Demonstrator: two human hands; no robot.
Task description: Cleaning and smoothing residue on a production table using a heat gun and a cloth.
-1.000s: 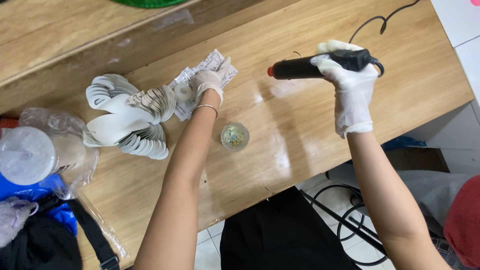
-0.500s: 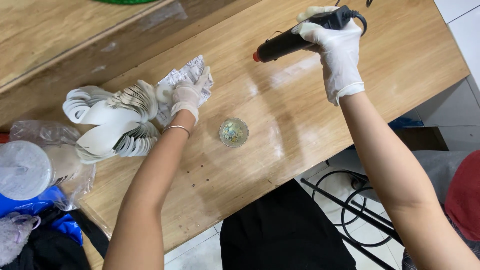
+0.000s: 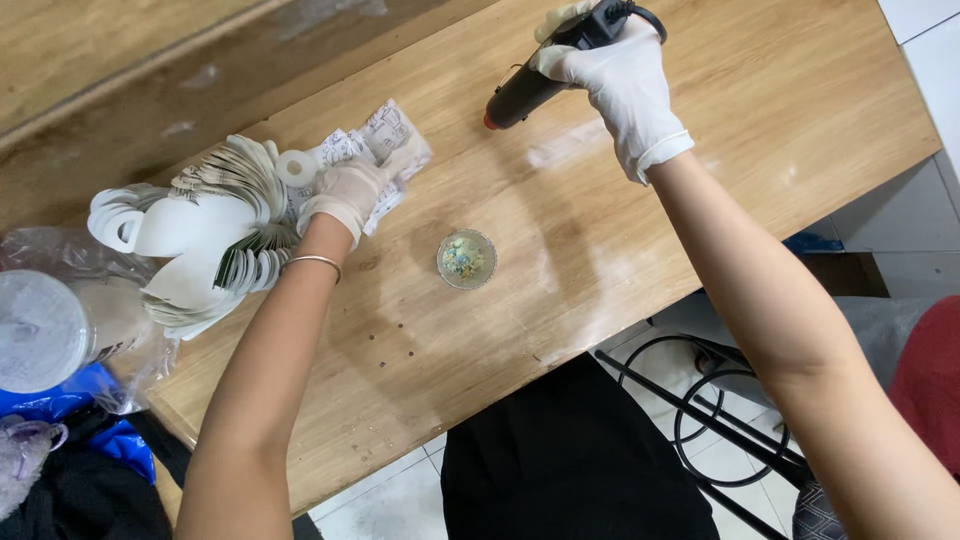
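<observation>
From where I watch, nearest the lower edge the light wooden tabletop (image 3: pixel 420 380) is bare, and mid-frame sits a small round glass dish of pale yellow-green bits (image 3: pixel 466 259), untouched; I judge the work part-way, with a big fanned heap of white paper cut-outs (image 3: pixel 195 245) waiting at centre left. My left hand in a white glove (image 3: pixel 350 192) presses down, fingers curled, on a flat pack of printed white sheets (image 3: pixel 385 140) just beyond the heap. At the top of the frame my right hand in a white glove (image 3: pixel 612 75) is clenched around a black glue gun with an orange tip (image 3: pixel 535 82), held above the table, nozzle aimed left.
</observation>
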